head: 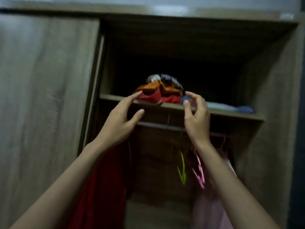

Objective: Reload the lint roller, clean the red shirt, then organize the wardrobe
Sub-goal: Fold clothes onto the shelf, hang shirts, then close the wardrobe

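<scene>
The red shirt (105, 182) hangs under the left hand (118, 123), whose spread fingers reach the edge of the clothes pile (158, 91) on the wardrobe shelf (222, 112). The right hand (196, 116), loosely curled and empty, is just right of the pile, above a green hanger (182, 171) and a pink hanger (200, 172).

Above me, on a shelf (231, 113), sits a loose pile: an orange cloth (148, 87) with a black-and-white cloth (165, 79) on top. To its right a pale blue cloth (217, 105) lies flat, with a darker blue cloth (244, 109) beside it. Below, from a rail (161, 126), hang a green hanger (182, 169) and a pink hanger (200, 174), side by side and blurred. A pink garment (208, 210) hangs beneath them.
</scene>
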### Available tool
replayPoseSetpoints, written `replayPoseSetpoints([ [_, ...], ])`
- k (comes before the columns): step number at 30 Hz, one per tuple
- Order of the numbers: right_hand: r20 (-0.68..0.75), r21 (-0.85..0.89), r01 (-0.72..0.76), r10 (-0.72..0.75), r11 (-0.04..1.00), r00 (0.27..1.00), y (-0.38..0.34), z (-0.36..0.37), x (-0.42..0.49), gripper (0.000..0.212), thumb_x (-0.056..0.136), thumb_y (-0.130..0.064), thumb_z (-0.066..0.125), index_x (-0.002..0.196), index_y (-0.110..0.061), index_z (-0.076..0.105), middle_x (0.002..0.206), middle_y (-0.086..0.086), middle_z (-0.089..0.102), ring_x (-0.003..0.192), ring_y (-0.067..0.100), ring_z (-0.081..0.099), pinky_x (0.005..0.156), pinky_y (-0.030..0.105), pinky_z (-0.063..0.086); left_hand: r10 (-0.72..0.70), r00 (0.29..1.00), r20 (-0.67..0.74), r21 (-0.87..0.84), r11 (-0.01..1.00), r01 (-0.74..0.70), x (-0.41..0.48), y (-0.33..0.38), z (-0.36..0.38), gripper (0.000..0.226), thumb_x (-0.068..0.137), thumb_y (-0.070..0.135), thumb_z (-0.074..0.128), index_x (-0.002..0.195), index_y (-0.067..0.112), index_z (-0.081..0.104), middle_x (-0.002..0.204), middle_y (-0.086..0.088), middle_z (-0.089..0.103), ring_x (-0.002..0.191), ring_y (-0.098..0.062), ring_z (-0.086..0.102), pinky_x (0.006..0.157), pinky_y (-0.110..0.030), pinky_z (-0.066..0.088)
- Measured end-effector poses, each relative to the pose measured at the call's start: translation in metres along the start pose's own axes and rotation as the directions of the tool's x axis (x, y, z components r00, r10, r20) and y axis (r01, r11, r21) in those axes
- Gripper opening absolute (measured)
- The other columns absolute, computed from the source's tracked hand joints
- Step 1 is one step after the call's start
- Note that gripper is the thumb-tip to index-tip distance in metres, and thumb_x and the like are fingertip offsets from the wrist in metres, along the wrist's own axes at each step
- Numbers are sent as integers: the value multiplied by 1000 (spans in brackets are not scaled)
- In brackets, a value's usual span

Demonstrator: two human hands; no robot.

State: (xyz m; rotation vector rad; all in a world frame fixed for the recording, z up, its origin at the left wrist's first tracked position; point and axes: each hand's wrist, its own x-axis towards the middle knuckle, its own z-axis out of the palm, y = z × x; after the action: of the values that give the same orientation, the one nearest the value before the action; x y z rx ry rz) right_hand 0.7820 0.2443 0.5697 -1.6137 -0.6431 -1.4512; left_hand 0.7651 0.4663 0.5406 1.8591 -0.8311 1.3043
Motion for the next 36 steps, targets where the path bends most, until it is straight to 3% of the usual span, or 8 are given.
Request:
replayPoseSetpoints([
  [3,17,-79,58,-57,995,998,9,25,55,30,96,-25,49,124,-17,56,124,-1,55,117,14,51,101,36,43,-8,993,-117,-7,1000,7,40,-16,2,52,96,28,55,146,23,39,141,14,44,129,6,38,101,-2,28],
  [7,82,-266,-6,29,964,996,24,50,114,41,99,-39,39,131,-17,52,137,6,51,127,22,44,107,45,35,-44,992,-116,-14,999,43,92,-32,13,52,98,34,50,147,27,35,148,3,42,136,-5,37,103,-17,29],
  [13,171,-532,-233,373,814,912,43,57,149,72,99,-55,13,123,-5,58,129,20,56,124,36,47,109,50,30,-192,976,102,-6,981,193,168,-56,40,57,100,46,39,151,26,25,139,-15,53,129,-28,50,98,-31,37],
  [19,167,-608,-316,506,728,846,64,65,145,86,93,-65,3,125,-6,56,128,21,56,122,36,49,110,52,29,-317,921,227,66,949,310,195,-75,63,64,99,56,28,153,22,21,153,-15,36,140,-32,34,111,-34,27],
  [26,283,-465,-312,473,828,834,79,79,149,99,74,-84,2,136,-23,50,139,11,53,129,31,45,111,53,28,-172,930,323,-151,961,230,200,-80,76,56,99,52,36,147,23,35,135,6,48,130,-13,43,105,-25,31],
  [29,358,-309,-288,391,906,848,79,77,147,75,88,-72,18,144,-26,38,144,8,48,134,26,43,113,47,30,-111,945,308,-256,947,195,197,-82,74,50,99,41,45,146,26,36,130,2,53,116,-10,52,99,-23,41],
  [34,368,48,-283,246,958,897,58,69,138,48,102,-32,35,148,-16,30,129,-5,47,113,6,49,83,4,45,-36,972,231,-403,906,130,184,-79,67,48,98,30,50,144,34,36,113,19,52,94,6,58,71,-6,47],
  [36,355,141,-249,186,958,916,47,68,133,47,102,-26,37,147,-14,30,130,-4,48,112,3,49,78,-1,43,-7,984,177,-496,863,96,179,-73,63,46,98,23,52,141,30,40,114,17,54,93,6,62,68,-9,50],
])
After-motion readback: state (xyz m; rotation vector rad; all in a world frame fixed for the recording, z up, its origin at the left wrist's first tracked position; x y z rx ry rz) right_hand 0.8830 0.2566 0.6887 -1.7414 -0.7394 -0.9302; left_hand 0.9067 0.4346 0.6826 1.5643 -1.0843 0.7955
